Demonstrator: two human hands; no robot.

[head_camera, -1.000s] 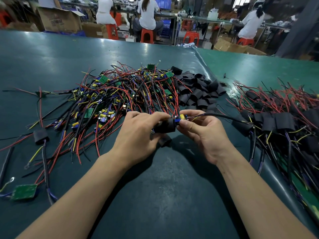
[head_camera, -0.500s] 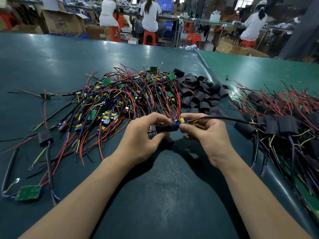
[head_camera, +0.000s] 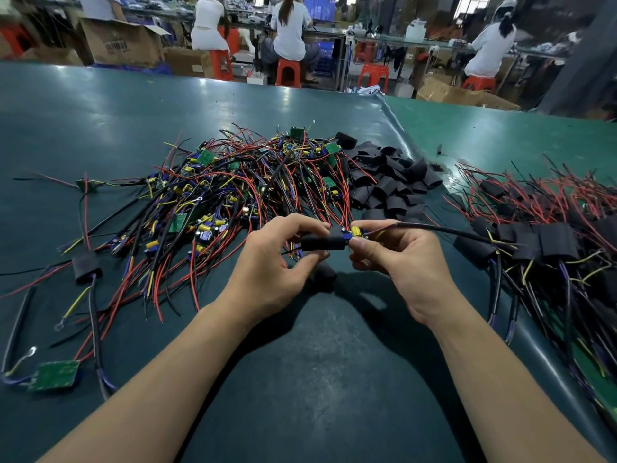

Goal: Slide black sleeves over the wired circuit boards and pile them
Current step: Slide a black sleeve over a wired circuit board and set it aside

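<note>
My left hand (head_camera: 267,265) pinches a black sleeve (head_camera: 325,242) above the table. My right hand (head_camera: 397,259) pinches a wired circuit board (head_camera: 356,232) by its blue and yellow parts, its left end inside the sleeve. The board's black cable (head_camera: 444,231) runs off to the right. A tangled heap of bare wired boards (head_camera: 233,188) lies behind my hands. Loose black sleeves (head_camera: 390,182) are heaped to its right. Sleeved boards (head_camera: 547,235) are piled at the right. One more black sleeve (head_camera: 322,275) lies on the table under my hands.
A single sleeved board (head_camera: 86,266) and a bare green board (head_camera: 55,375) lie at the left on the dark green table (head_camera: 317,379). A raised seam (head_camera: 400,132) divides the table. People sit on red stools at benches behind, near cardboard boxes (head_camera: 123,41).
The sleeve has slid a little to the left, so more of the board's blue and yellow parts show. Both hands stay together in the middle.
</note>
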